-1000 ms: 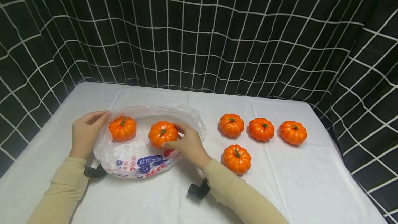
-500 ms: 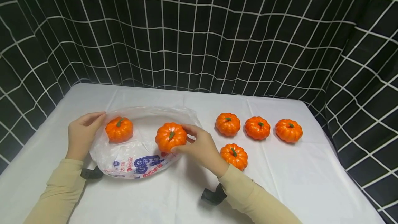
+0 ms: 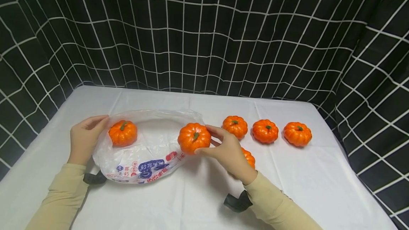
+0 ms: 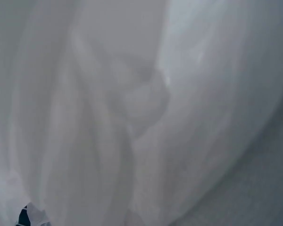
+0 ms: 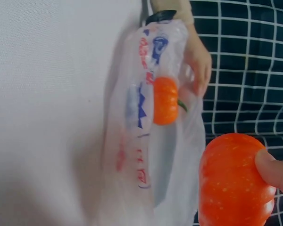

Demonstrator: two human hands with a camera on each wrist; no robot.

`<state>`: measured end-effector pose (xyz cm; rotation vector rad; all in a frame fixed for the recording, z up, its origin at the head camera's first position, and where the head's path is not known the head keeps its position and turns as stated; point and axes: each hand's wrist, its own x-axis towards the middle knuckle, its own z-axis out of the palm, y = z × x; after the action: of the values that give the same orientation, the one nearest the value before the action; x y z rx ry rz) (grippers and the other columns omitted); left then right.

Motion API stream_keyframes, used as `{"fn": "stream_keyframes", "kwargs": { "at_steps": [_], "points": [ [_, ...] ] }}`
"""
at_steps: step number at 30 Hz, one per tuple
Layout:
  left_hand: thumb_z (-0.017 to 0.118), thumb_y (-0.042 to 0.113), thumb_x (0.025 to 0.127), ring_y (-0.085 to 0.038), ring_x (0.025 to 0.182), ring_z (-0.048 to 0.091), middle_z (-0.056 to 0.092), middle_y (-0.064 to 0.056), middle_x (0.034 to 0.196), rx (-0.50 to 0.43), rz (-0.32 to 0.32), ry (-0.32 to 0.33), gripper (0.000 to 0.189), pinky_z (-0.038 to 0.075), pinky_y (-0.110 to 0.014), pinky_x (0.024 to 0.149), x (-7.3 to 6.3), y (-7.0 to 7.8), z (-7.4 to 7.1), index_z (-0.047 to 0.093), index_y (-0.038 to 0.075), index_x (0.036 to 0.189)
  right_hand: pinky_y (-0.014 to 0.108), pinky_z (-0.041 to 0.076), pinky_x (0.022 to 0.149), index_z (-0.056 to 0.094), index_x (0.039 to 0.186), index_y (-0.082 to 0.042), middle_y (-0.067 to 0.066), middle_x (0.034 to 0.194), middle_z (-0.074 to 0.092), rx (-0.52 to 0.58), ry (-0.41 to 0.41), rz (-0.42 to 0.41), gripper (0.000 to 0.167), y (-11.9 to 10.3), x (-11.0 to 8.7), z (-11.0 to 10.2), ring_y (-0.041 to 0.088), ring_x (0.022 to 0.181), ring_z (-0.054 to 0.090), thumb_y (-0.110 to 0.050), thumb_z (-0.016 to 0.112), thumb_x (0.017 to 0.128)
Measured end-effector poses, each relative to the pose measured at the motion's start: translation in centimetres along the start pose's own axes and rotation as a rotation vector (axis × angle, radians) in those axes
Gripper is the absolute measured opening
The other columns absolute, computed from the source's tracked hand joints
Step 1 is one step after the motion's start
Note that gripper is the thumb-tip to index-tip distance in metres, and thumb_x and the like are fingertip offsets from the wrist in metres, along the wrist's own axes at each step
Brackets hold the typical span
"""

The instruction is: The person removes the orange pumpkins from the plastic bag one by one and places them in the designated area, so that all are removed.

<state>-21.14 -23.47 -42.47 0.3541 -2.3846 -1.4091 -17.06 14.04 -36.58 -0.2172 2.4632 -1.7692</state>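
Observation:
My right hand [image 3: 228, 152] grips a small orange pumpkin [image 3: 194, 138] with a green stem, between thumb and fingers, at the right end of the plastic bag. In the right wrist view the thumb presses on this pumpkin [image 5: 236, 183]. The translucent bag [image 3: 153, 148], printed in blue and red, lies wide at its mouth. Inside its left end sits another pumpkin [image 3: 123, 133]. My left hand [image 3: 85, 137] pinches the bag's left rim between thumb and fingertips. Pale bag film [image 4: 198, 117] fills most of the left wrist view and hides the left fingers there.
To the right stands a row of three pumpkins [image 3: 265, 131] on the white cloth [image 3: 306, 187]. One more pumpkin [image 3: 249, 158] is partly hidden behind my right hand. A black curtain [image 3: 211, 38] with white grid lines rises behind the table and along both sides.
My right hand has moved right with its pumpkin, from over the bag's middle to its right end. The left hand keeps its hold on the rim.

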Motion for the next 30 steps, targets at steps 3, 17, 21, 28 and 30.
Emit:
{"fn": "stream_keyframes", "kwargs": {
  "at_steps": [3,17,21,28,30],
  "points": [
    [0.063,0.047,0.094,0.001,0.11,0.056,0.069,-0.009,0.126,0.004,-0.001,0.0,0.045,0.051,-0.022,0.101,0.1,-0.1,0.1,0.071,0.012,0.121,0.037,0.05,0.104,0.053,0.139,0.002,0.017,0.144,0.054,0.001,0.01,-0.002,0.074,-0.1,-0.3,-0.9,0.031,0.135,0.052,-0.007,0.086,0.074],
    [0.062,0.049,0.095,-0.016,0.121,0.058,0.068,-0.01,0.129,0.001,-0.012,-0.01,0.048,0.05,-0.032,0.105,0.0,0.0,0.1,0.07,0.011,0.123,0.037,0.047,0.106,0.048,0.145,-0.003,0.015,0.147,0.051,-0.109,0.125,0.092,0.082,-0.1,-2.0,-5.5,0.029,0.134,0.052,-0.023,0.087,0.076],
    [0.061,0.05,0.095,-0.017,0.122,0.057,0.068,-0.009,0.129,-0.002,-0.01,-0.015,0.049,0.05,-0.034,0.106,0.0,0.1,0.2,0.07,0.011,0.124,0.035,0.047,0.105,0.044,0.147,-0.001,0.014,0.152,0.046,-0.115,0.147,0.112,0.085,0.1,-2.6,-7.0,0.029,0.139,0.048,-0.025,0.086,0.077],
    [0.061,0.049,0.095,-0.019,0.123,0.057,0.068,-0.011,0.129,-0.003,0.001,-0.013,0.049,0.049,-0.038,0.108,-0.1,0.2,0.1,0.07,0.01,0.123,0.026,0.046,0.102,0.042,0.149,-0.003,0.015,0.151,0.048,-0.184,0.198,0.127,0.088,0.8,-3.6,-9.0,0.029,0.137,0.05,-0.033,0.085,0.078],
    [0.061,0.049,0.095,-0.019,0.123,0.057,0.068,-0.011,0.128,0.002,0.004,-0.011,0.048,0.049,-0.039,0.108,-0.1,0.2,0.1,0.07,0.01,0.123,0.022,0.047,0.101,0.041,0.15,-0.003,0.016,0.15,0.048,-0.188,0.214,0.14,0.087,1.0,-3.9,-9.4,0.028,0.136,0.05,-0.032,0.084,0.079]
  ]
}}
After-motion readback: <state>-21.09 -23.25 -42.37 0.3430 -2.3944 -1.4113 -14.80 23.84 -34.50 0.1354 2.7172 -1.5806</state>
